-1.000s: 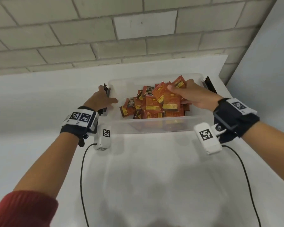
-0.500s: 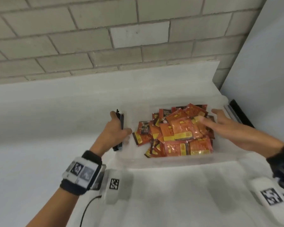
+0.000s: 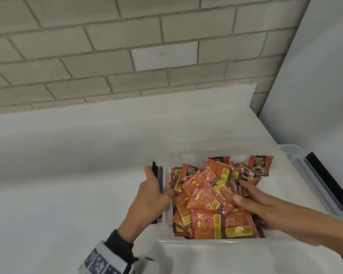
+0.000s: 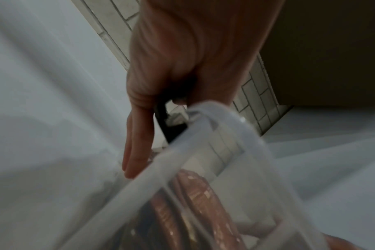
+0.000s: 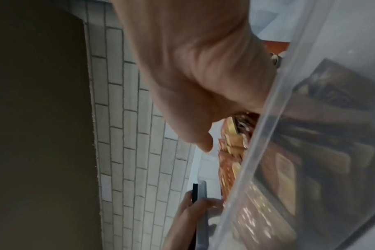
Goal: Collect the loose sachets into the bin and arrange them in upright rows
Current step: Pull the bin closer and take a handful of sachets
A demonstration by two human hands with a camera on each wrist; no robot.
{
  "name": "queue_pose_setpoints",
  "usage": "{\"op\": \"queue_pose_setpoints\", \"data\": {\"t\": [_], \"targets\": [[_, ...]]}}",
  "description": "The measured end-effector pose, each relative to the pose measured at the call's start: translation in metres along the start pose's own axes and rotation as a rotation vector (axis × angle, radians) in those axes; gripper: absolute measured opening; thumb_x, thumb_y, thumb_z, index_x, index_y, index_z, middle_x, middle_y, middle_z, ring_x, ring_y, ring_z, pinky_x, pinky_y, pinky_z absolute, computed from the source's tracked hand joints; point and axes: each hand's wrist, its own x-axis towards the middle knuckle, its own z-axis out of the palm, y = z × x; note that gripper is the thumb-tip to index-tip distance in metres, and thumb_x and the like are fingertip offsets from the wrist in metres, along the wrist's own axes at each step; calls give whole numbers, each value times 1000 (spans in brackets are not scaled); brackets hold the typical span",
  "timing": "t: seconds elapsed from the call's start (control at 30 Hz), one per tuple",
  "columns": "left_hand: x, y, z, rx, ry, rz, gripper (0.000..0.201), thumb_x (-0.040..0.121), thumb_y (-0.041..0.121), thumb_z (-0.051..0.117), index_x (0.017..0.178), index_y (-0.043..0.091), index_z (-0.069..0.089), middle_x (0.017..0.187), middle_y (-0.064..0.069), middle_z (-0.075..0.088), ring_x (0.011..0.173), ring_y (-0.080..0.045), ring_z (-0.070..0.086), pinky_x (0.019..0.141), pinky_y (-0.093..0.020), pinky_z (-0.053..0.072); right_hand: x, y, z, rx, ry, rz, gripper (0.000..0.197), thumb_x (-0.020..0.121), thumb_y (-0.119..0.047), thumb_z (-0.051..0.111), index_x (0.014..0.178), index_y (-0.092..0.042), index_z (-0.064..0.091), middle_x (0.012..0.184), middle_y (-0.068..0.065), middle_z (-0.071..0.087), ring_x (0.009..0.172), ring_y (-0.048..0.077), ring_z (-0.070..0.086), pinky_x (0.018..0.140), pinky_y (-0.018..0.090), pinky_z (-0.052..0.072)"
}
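- Head view: the clear bin (image 3: 212,241) sits on the white tabletop (image 3: 67,194), lower and nearer in the picture than a second ago, when it stood further up and both wrist bands showed.
- The left hand (image 3: 147,200) grasps the bin's left rim at the black latch (image 3: 154,171), thumb hooked inside the wall, as it did in both earlier frames.
- The sachets (image 3: 208,202) lie in a loose, flat heap just right of that hand, none in upright rows; two dark ones lean at the far wall.
- The right hand (image 3: 265,208) has come down from above the pile. It now lies on the heap's right side, fingers spread and reaching in among the packets. Whether it pinches one I cannot tell.
- Left wrist view, blurred: the left hand (image 4: 182,67) is clasped on the latch (image 4: 171,130), fingers pointing down outside the bin (image 4: 161,169); sachets (image 4: 193,194) show through the wall below it.
- Right wrist view: the right hand (image 5: 193,67) dips behind the bin (image 5: 257,143) wall, fingertips hidden; sachets (image 5: 231,152) just beyond the thumb, the left hand (image 5: 195,211) far off.
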Motion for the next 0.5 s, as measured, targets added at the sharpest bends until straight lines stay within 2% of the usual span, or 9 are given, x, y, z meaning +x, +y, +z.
{"op": "queue_pose_setpoints", "data": {"t": [0.03,0.07,0.1,0.17,0.23,0.3,0.37,0.47,0.5], "targets": [[0,-2,1,4,1,2,40,91,17,60,112,17,26,89,-4,58,76,-21,65,67,-45,58,-3,-3,-2,-32,28,-1,123,44,-87,60,147,-49,5,158,-15,16,142,13,25,116,42,24],[0,-3,1,6,5,4,40,91,17,59,113,18,25,89,-2,57,76,-19,65,67,-43,59,-5,-4,-7,-67,65,-4,122,44,-88,62,146,-45,11,154,-11,24,138,13,30,112,37,28],[0,-4,2,8,7,2,41,91,17,59,113,20,25,89,0,56,75,-17,64,67,-41,59,-7,-5,-11,-95,128,-10,111,52,-83,63,142,-42,13,151,-9,28,134,13,34,107,33,31],[1,-5,3,7,11,0,41,92,18,59,113,20,24,90,4,54,75,-15,63,67,-39,59,-7,-4,-23,-97,304,6,88,75,-59,62,143,-39,9,154,-4,22,136,17,30,106,34,28],[3,-5,3,0,15,4,42,91,18,60,113,20,24,90,5,53,75,-14,62,68,-40,59,-7,-4,-34,-71,414,54,92,83,-49,60,149,-34,-1,160,-5,8,144,21,18,113,42,22],[4,-5,3,-1,20,8,42,91,18,60,113,21,24,90,6,53,76,-13,62,70,-40,59,-4,-4,-36,10,384,128,97,84,-50,58,151,-33,-10,161,-7,2,147,22,12,115,50,17],[4,-4,4,-2,21,11,44,91,18,60,113,22,23,90,9,51,76,-11,60,71,-39,59,1,-3,-27,34,297,155,99,83,-57,57,150,-35,-12,162,-5,3,147,25,10,115,54,14],[4,-5,5,-4,29,17,45,91,18,61,114,23,22,90,12,48,75,-9,58,68,-34,59,18,6,-6,-65,158,112,118,63,-83,57,147,-42,-16,162,-6,1,148,23,5,118,54,10],[4,-5,5,-1,31,16,45,91,18,60,114,23,22,89,12,48,74,-9,58,66,-31,59,20,6,0,-76,114,103,121,59,-87,55,147,-43,-17,161,-8,-2,148,22,4,118,54,10]]}}
